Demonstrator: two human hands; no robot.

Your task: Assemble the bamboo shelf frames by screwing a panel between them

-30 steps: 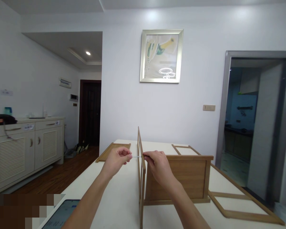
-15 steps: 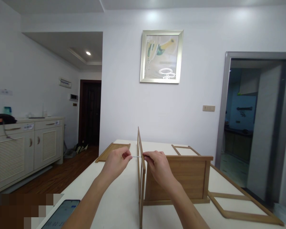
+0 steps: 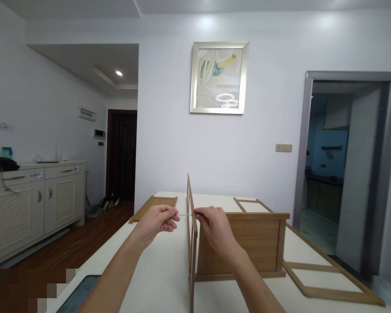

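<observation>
Pinches rod (image 3: 184, 214), level left-to-right, below centre in left hand (image 3: 156, 222); touches wooden frame (image 3: 192, 261) with right hand (image 3: 215, 221), unclear how closed.

Left grip (image 3: 156, 221) pinched, right grip (image 3: 215, 225) curled.

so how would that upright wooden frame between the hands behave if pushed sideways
The upright frame might tip, being thin and on edge, unless the wooden panel beside it braces it. It is probably stiff, looking wooden and straight. It seems light for its size, being slim with open gaps.
</observation>
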